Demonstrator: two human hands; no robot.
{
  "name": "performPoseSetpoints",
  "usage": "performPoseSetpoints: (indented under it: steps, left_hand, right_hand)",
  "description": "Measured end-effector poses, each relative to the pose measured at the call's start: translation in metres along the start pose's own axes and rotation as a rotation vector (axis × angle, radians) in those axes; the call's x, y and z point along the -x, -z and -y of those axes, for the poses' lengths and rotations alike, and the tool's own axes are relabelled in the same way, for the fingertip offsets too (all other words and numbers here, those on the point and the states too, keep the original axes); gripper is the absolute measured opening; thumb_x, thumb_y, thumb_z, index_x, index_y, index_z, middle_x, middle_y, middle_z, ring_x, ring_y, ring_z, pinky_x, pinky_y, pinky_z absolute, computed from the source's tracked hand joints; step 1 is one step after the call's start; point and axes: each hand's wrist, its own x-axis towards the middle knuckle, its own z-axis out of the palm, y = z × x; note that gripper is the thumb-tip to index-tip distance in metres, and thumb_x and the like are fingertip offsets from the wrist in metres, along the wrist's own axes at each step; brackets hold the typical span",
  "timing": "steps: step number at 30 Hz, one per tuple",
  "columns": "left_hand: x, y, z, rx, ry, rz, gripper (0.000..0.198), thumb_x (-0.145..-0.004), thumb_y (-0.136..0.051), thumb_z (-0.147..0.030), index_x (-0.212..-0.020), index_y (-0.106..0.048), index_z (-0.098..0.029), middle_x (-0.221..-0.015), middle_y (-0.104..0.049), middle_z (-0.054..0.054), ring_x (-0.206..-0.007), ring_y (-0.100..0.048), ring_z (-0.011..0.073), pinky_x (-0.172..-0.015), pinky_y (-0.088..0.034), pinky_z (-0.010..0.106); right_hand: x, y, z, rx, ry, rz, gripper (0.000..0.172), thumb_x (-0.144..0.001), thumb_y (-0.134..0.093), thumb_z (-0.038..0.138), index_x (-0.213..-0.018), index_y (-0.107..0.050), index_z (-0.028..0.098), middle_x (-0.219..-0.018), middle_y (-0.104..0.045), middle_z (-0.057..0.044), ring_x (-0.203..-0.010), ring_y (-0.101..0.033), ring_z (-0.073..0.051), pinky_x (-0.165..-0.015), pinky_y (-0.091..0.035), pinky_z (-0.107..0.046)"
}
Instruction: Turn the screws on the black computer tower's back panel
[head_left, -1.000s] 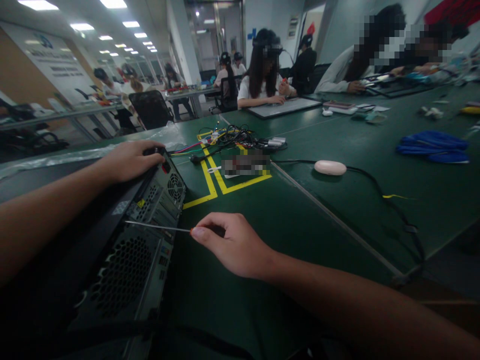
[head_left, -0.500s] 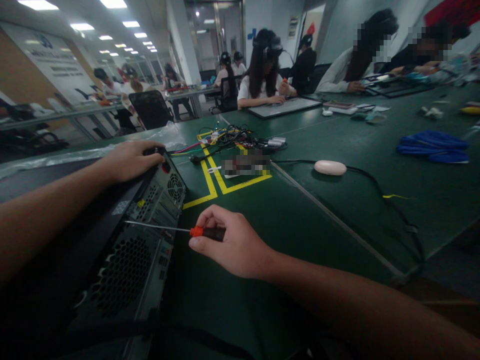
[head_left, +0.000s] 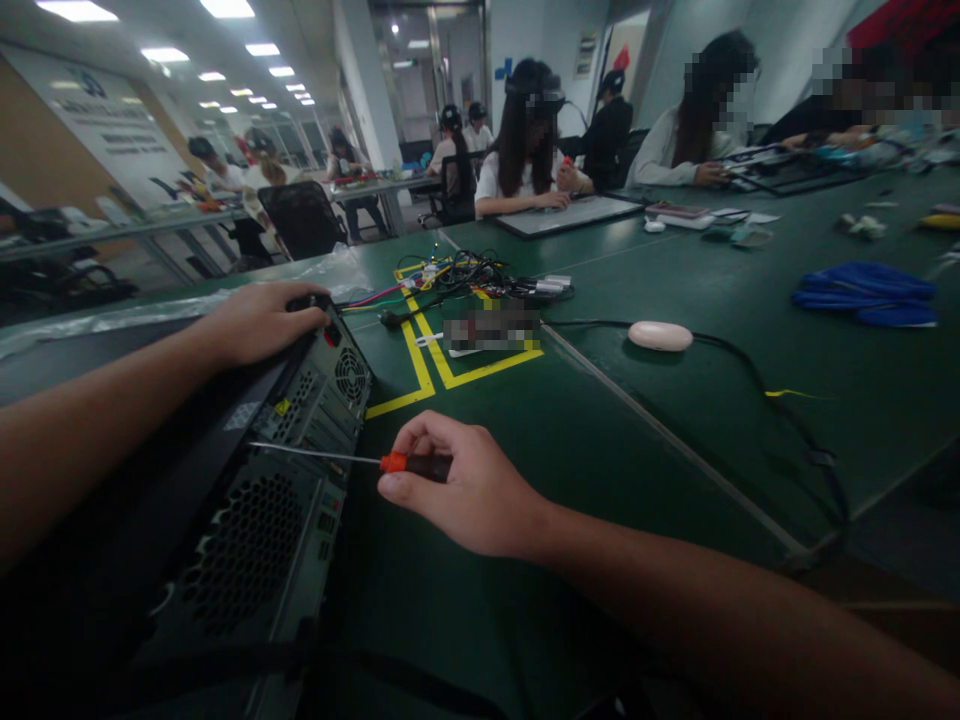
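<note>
Computer case (head_left: pixel 311 410): on the bench (head_left: pixel 637 430), rear panel facing right. A yellow label (head_left: pixel 282 407) is on the rear panel; a pale sticker (head_left: pixel 241 416) is on the dark cover beside that panel's edge. Print on both is too small to read. The wall sign (head_left: pixel 112 115), well beyond the case, carries a logo and lines of text, too blurred to read.

Left hand (head_left: pixel 259 320): laid palm down on the far upper corner of the case, forearm across the cover, thumb pointing toward the rear edge. The fingers bend over that edge; whether they grip cannot be told.

Right hand (head_left: pixel 472 490): to the right of the case, closed around the orange-and-black handle of a screwdriver (head_left: pixel 393 463), thumb below, fingers curled above. The shaft is nearly level and crosses the rear panel above the honeycomb vent (head_left: pixel 244 550). The tip is at the panel's cover-side edge; contact cannot be confirmed.

Beyond the case: a tangled cable bundle (head_left: pixel 469 270) and yellow tape (head_left: pixel 487 371) on the bench. Well to its right: a pink oval object (head_left: pixel 660 336) and a blue bundle (head_left: pixel 862 290).
</note>
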Motion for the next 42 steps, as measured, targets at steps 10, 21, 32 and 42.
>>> performPoseSetpoints:
  steps: [10, 21, 32, 42]
  left_hand:
    - [-0.0007, -0.0004, -0.0022, 0.013, 0.011, 0.005, 0.081, -0.08, -0.038, -0.062, -0.139, -0.059, -0.011, -0.141, -0.06, 0.019, -0.13, -0.055, 0.0367, -0.112, -0.039, 0.049]
    - [0.0, -0.0008, -0.0013, 0.012, 0.003, -0.004, 0.079, -0.081, -0.038, -0.061, -0.137, -0.06, -0.011, -0.14, -0.061, 0.018, -0.129, -0.055, 0.0357, -0.112, -0.039, 0.049]
    - [-0.0009, -0.0003, -0.0006, 0.014, -0.002, -0.001, 0.079, -0.081, -0.038, -0.06, -0.139, -0.059, -0.011, -0.142, -0.06, 0.018, -0.129, -0.055, 0.037, -0.112, -0.039, 0.051]
    - [0.0, -0.0001, 0.0001, 0.006, 0.005, 0.007, 0.078, -0.082, -0.038, -0.06, -0.139, -0.058, -0.011, -0.142, -0.06, 0.019, -0.13, -0.054, 0.0367, -0.112, -0.039, 0.05]
  right_hand:
    - [-0.0003, -0.0001, -0.0018, 0.0, 0.003, 0.0, 0.019, -0.086, -0.071, 0.031, -0.096, -0.061, 0.019, -0.089, -0.067, -0.001, -0.078, -0.061, -0.014, -0.074, -0.049, -0.03]
    - [-0.0002, -0.0012, -0.0017, -0.026, -0.013, -0.01, 0.019, -0.085, -0.073, 0.03, -0.094, -0.061, 0.019, -0.086, -0.065, 0.0, -0.074, -0.059, -0.013, -0.071, -0.049, -0.028]
    - [-0.001, -0.0007, -0.002, 0.108, -0.027, -0.009, 0.026, -0.096, -0.059, 0.04, -0.093, -0.071, 0.017, -0.078, -0.063, 0.0, -0.071, -0.055, -0.012, -0.065, -0.04, -0.027]
    - [0.0011, 0.0017, -0.0007, 0.107, 0.026, 0.02, 0.019, -0.086, -0.071, 0.029, -0.096, -0.058, 0.02, -0.088, -0.065, 0.0, -0.074, -0.057, -0.012, -0.069, -0.046, -0.027]
